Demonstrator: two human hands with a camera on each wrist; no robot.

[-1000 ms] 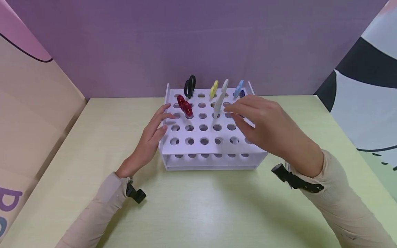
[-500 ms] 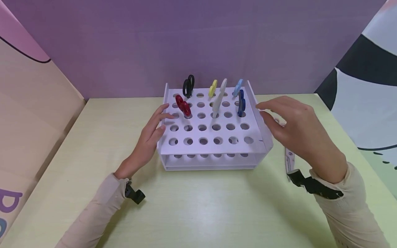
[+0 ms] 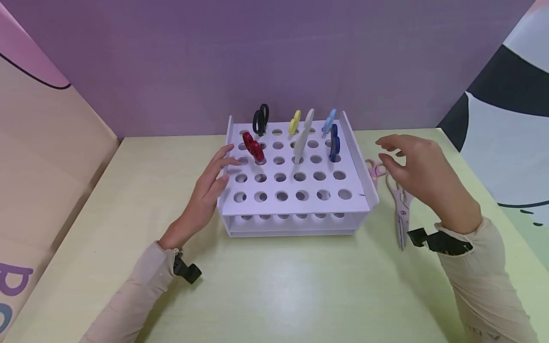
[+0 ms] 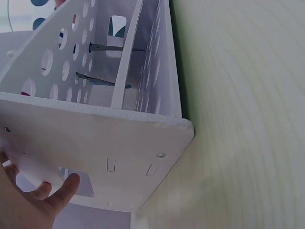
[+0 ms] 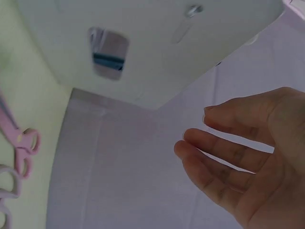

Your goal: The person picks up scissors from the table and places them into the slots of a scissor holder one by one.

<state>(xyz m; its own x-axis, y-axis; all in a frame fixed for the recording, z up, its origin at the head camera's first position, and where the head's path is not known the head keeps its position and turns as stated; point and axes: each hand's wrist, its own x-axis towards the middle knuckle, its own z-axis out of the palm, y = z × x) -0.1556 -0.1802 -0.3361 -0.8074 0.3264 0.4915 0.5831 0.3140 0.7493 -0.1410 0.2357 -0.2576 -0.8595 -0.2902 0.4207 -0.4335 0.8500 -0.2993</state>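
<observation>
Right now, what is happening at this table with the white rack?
A person sits at a pale green table with a white rack full of round holes. Six pairs of scissors stand in its holes: black, red, yellow, white, light blue and dark blue. The left hand rests against the rack's left side. The right hand hovers open, holding nothing, above pink scissors lying on the table right of the rack.

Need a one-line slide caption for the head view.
Left hand rests on a white perforated rack holding six scissors; open right hand hovers over pink scissors on the table.
</observation>
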